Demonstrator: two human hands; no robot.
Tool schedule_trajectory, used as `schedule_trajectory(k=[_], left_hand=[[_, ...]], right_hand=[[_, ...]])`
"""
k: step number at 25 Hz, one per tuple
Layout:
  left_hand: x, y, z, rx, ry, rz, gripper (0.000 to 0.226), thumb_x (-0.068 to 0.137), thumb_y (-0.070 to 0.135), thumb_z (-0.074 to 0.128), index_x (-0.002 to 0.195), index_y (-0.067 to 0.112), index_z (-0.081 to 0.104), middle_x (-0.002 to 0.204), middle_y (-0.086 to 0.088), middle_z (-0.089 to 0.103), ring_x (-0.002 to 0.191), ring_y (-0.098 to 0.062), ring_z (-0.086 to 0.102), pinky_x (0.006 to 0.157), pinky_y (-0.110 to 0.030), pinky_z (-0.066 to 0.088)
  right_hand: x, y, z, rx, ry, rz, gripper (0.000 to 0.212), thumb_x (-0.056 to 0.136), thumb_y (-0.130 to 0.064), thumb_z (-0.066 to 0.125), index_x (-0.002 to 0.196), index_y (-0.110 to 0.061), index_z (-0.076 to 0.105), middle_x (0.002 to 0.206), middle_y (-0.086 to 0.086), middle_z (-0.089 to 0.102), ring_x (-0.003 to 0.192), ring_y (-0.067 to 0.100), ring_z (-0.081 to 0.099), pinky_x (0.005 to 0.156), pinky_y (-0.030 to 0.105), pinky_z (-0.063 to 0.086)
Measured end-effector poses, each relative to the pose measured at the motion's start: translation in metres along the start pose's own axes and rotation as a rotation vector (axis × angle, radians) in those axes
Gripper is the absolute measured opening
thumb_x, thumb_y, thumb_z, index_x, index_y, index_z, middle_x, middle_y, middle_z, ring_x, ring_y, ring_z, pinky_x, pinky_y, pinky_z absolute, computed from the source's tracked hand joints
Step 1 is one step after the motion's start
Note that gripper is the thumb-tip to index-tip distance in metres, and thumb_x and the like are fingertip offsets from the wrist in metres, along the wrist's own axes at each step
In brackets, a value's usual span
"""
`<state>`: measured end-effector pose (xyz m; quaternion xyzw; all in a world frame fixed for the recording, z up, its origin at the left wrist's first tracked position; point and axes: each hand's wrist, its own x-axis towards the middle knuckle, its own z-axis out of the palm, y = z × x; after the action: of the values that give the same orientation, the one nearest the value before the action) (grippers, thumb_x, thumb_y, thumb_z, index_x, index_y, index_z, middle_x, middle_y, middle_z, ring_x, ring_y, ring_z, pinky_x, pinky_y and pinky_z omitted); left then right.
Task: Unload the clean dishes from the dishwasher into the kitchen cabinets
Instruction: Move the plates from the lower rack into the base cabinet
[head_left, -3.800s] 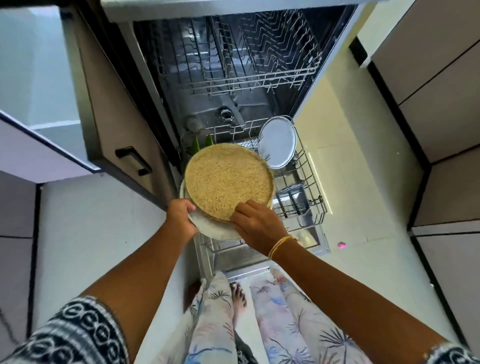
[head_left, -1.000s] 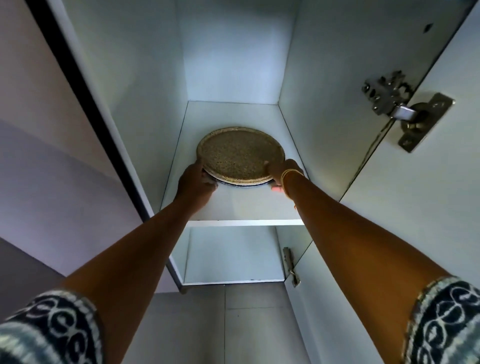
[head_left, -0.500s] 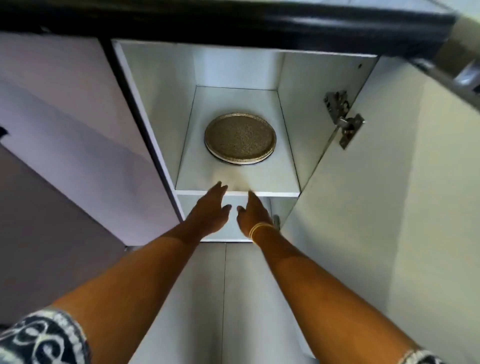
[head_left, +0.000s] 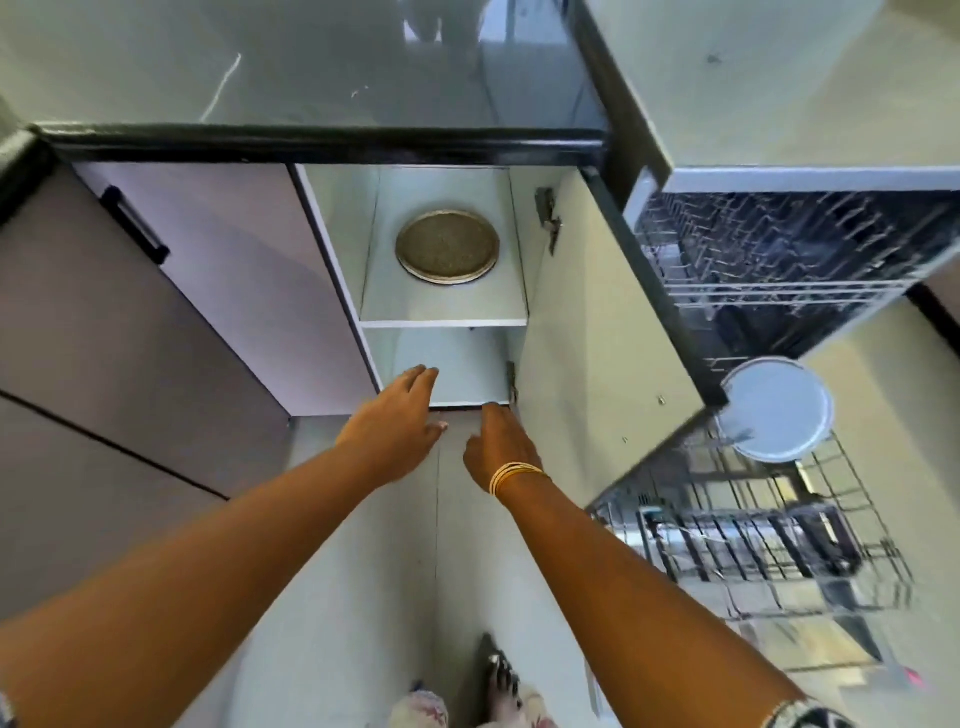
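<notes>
Both hands had pulled back from the shelf since half a second ago, leaving the tray behind. Cabinet (head_left: 597, 322) stood open, dishwasher (head_left: 789, 260) beside it. Tray (head_left: 447, 247) sat flat on the upper shelf (head_left: 441, 312). Left hand (head_left: 400, 421) and right hand (head_left: 501, 441) were empty, fingers loosely extended.

Speckled round plate (head_left: 447, 246) lies flat on cabinet shelf (head_left: 441, 312).
</notes>
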<state>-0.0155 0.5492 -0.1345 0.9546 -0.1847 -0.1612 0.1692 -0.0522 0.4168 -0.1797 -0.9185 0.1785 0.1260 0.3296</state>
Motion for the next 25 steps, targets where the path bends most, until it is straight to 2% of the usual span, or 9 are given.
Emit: schedule_trajectory(k=[4, 8, 15, 20, 23, 25], left_hand=[[-0.076, 0.044, 0.015, -0.020, -0.034, 0.067, 0.066, 0.095, 0.032, 0.052, 0.150, 0.013, 0.021, 0.156, -0.009, 0.026, 0.140, -0.029, 0.032, 0.111, -0.043, 0.033], [-0.123, 0.081, 0.044, -0.005, -0.150, 0.135, 0.061, 0.096, 0.031, 0.050, 0.148, 0.012, 0.025, 0.151, -0.012, 0.033, 0.134, -0.031, 0.040, 0.109, -0.042, 0.036], [-0.111, 0.182, 0.094, -0.065, -0.237, 0.242, 0.055, 0.096, 0.025, 0.050, 0.146, 0.012, 0.031, 0.144, -0.012, 0.044, 0.129, -0.028, 0.045, 0.105, -0.037, 0.037], [-0.061, 0.253, 0.127, -0.157, -0.283, 0.135, 0.053, 0.097, 0.025, 0.048, 0.146, 0.013, 0.030, 0.132, -0.014, 0.054, 0.114, -0.026, 0.056, 0.091, -0.032, 0.041], [-0.026, 0.277, 0.150, -0.251, -0.261, -0.001, 0.052, 0.097, 0.024, 0.048, 0.145, 0.012, 0.032, 0.134, -0.016, 0.054, 0.117, -0.030, 0.055, 0.097, -0.034, 0.043], [-0.004, 0.286, 0.166, -0.315, -0.228, -0.060, 0.049, 0.097, 0.022, 0.048, 0.143, 0.010, 0.034, 0.129, -0.016, 0.057, 0.103, -0.027, 0.059, 0.087, -0.032, 0.047]], right_hand=[[-0.082, 0.038, -0.024, -0.009, -0.014, 0.024, 0.046, 0.092, -0.015, 0.050, 0.136, -0.007, 0.040, 0.140, 0.015, 0.044, 0.123, 0.034, 0.049, 0.101, 0.037, 0.042], [-0.144, 0.080, -0.046, -0.008, -0.005, 0.040, 0.048, 0.090, -0.014, 0.053, 0.135, -0.006, 0.040, 0.139, 0.016, 0.043, 0.122, 0.037, 0.049, 0.101, 0.043, 0.044], [-0.159, 0.176, -0.110, -0.037, 0.058, 0.112, 0.049, 0.090, -0.012, 0.055, 0.136, -0.007, 0.041, 0.139, 0.016, 0.043, 0.123, 0.037, 0.049, 0.101, 0.046, 0.044], [-0.122, 0.236, -0.150, 0.011, 0.038, 0.141, 0.048, 0.091, -0.012, 0.055, 0.137, -0.009, 0.042, 0.138, 0.015, 0.045, 0.121, 0.035, 0.051, 0.101, 0.046, 0.045], [-0.092, 0.261, -0.165, 0.074, 0.032, 0.176, 0.044, 0.093, -0.011, 0.052, 0.136, -0.009, 0.045, 0.136, 0.015, 0.048, 0.121, 0.033, 0.051, 0.101, 0.041, 0.044], [-0.069, 0.273, -0.168, 0.197, 0.063, 0.246, 0.038, 0.093, -0.011, 0.051, 0.131, -0.008, 0.050, 0.132, 0.016, 0.053, 0.117, 0.032, 0.055, 0.099, 0.040, 0.047]])
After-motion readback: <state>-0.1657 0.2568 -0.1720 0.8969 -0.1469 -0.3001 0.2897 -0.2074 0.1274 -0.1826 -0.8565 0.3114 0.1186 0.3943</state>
